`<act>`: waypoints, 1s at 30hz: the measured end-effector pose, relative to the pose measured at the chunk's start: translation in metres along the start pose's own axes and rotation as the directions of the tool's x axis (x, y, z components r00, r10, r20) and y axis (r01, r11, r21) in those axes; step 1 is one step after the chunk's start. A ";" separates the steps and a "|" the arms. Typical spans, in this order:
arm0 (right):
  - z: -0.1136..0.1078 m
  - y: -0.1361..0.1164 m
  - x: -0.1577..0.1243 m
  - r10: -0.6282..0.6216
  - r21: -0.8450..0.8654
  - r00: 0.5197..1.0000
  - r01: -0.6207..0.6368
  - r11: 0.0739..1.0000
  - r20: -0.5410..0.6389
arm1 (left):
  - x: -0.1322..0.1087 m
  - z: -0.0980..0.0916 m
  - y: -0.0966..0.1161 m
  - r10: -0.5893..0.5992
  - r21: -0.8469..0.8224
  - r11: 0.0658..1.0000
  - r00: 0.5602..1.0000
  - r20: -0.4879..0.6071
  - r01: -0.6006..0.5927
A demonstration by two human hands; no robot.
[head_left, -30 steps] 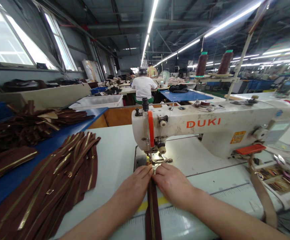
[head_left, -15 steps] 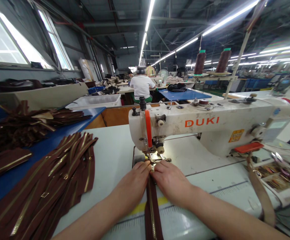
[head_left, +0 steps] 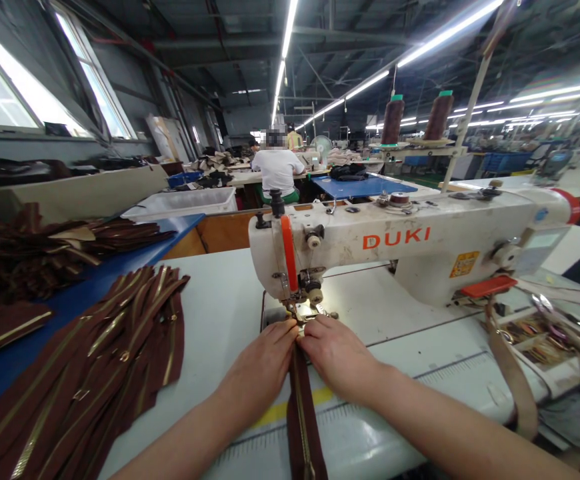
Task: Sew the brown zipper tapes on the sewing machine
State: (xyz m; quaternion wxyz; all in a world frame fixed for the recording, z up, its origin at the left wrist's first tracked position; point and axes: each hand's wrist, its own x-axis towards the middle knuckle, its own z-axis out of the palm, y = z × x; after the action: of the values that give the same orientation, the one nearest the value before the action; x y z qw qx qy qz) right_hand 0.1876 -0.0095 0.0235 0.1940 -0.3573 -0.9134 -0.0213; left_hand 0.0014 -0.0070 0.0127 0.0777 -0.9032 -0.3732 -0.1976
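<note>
A brown zipper strip with gold teeth (head_left: 303, 413) runs from the table's front edge up to the needle area of a white sewing machine (head_left: 340, 233). My left hand (head_left: 265, 360) grips the strip's left side just in front of the presser foot, fingers closed. On the right side my right hand (head_left: 337, 353) pinches the same strip, its fingertips close to those of my left hand. The hands hide the strip's far end. Many similar brown zipper strips (head_left: 135, 333) lie in a pile left of my left arm.
More brown strips (head_left: 30, 267) lie on a blue surface (head_left: 80, 287) at the left. A divided tray (head_left: 537, 343) with small parts and scissors stands at the right. Two brown thread cones (head_left: 393, 121) rise behind the machine. A person in a white shirt (head_left: 277, 167) sits further back.
The whole view has shifted slightly, so the machine and pile appear a little further left. Both hands stay on the strip at the needle area.
</note>
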 end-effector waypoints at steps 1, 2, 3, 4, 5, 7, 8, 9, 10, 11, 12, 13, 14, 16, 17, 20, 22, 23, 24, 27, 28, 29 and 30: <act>0.000 0.000 0.000 -0.002 0.004 1.000 0.002 1.000 -0.001 | -0.001 0.000 0.001 -0.015 -0.003 1.000 1.000 -0.025 0.014; -0.001 0.000 0.000 -0.004 0.005 1.000 0.004 1.000 -0.003 | -0.003 0.000 0.001 -0.033 -0.009 0.999 0.999 -0.044 0.032; -0.002 0.000 0.000 -0.005 0.004 1.000 0.005 1.000 -0.005 | -0.004 0.000 0.002 -0.050 -0.016 0.999 0.997 -0.058 0.049; -0.002 0.000 0.000 -0.003 0.003 1.000 0.003 1.000 -0.007 | -0.004 -0.001 0.003 -0.059 -0.023 0.998 0.996 -0.066 0.057; -0.003 -0.001 0.000 0.000 0.001 1.000 0.000 1.000 -0.008 | -0.004 -0.002 0.003 -0.063 -0.030 0.998 0.996 -0.069 0.061; -0.004 -0.002 0.000 0.001 0.001 1.000 -0.001 1.000 -0.002 | -0.004 -0.003 0.004 -0.065 -0.051 0.997 0.995 -0.070 0.061; -0.004 -0.002 0.000 0.003 0.000 1.000 -0.003 1.000 0.000 | -0.003 -0.003 0.004 -0.065 -0.065 0.996 0.996 -0.068 0.061; -0.004 -0.002 0.000 0.003 -0.002 1.000 -0.003 1.000 0.000 | -0.002 -0.003 0.005 -0.067 -0.080 0.995 0.996 -0.064 0.061; -0.004 -0.002 0.000 0.004 -0.003 1.000 -0.004 1.000 -0.001 | -0.002 -0.004 0.005 -0.068 -0.094 0.994 0.996 -0.060 0.062; -0.003 -0.002 0.000 0.003 -0.004 1.000 -0.003 1.000 -0.005 | -0.001 -0.004 0.005 -0.072 -0.104 0.992 0.996 -0.055 0.066; -0.003 -0.002 0.000 0.003 -0.004 1.000 -0.003 1.000 -0.010 | 0.000 -0.004 0.005 -0.075 -0.108 0.992 0.996 -0.049 0.070; -0.002 -0.002 0.000 0.002 -0.004 1.000 -0.002 1.000 -0.015 | 0.000 -0.005 0.005 -0.078 -0.109 0.991 0.996 -0.040 0.073; -0.001 -0.001 0.000 -0.001 -0.003 1.000 0.001 1.000 -0.018 | 0.001 -0.005 0.006 -0.081 -0.106 0.991 0.996 -0.030 0.078; 0.000 0.000 0.000 -0.004 -0.001 1.000 0.004 1.000 -0.027 | 0.002 -0.006 0.006 -0.082 -0.097 0.992 0.997 -0.015 0.080; 0.001 0.000 0.000 -0.005 0.000 1.000 0.005 1.000 -0.031 | 0.002 -0.007 0.007 -0.077 -0.094 0.993 0.997 -0.012 0.076; 0.001 0.002 0.000 -0.002 0.003 0.999 0.002 1.000 -0.041 | 0.002 -0.008 0.007 -0.057 -0.083 0.995 0.998 -0.024 0.055; 0.001 0.002 0.001 0.002 -0.004 0.999 -0.002 1.000 -0.044 | 0.002 -0.007 0.006 -0.056 -0.072 0.996 0.998 -0.035 0.053; 0.001 0.002 0.001 0.003 -0.010 0.999 -0.004 1.000 -0.044 | 0.001 -0.006 0.005 -0.060 -0.066 0.996 0.997 -0.040 0.057; 0.001 0.002 0.002 0.004 -0.015 0.999 -0.005 1.000 -0.043 | 0.001 -0.005 0.005 -0.067 -0.061 0.996 0.997 -0.042 0.064; 0.002 0.003 0.003 0.011 -0.029 0.999 -0.012 1.000 -0.043 | 0.000 -0.003 0.003 -0.083 -0.051 0.995 0.996 -0.030 0.081; 0.002 0.003 0.003 0.015 -0.031 0.999 -0.016 0.999 -0.046 | 0.000 -0.002 0.003 -0.085 -0.045 0.996 0.996 -0.028 0.083; 0.002 0.003 0.004 0.017 -0.032 0.999 -0.019 0.999 -0.050 | 0.000 -0.002 0.003 -0.084 -0.037 0.996 0.996 -0.027 0.083; 0.002 0.003 0.004 0.021 -0.029 0.998 -0.023 0.999 -0.053 | 0.000 -0.002 0.003 -0.080 -0.027 0.996 0.996 -0.029 0.080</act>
State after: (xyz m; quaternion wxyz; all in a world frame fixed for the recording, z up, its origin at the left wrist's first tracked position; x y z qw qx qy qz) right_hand 0.1865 -0.0044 0.0230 0.2130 -0.3696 -0.9035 -0.0418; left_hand 0.0031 -0.0102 0.0146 0.0637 -0.8854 -0.4053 -0.2187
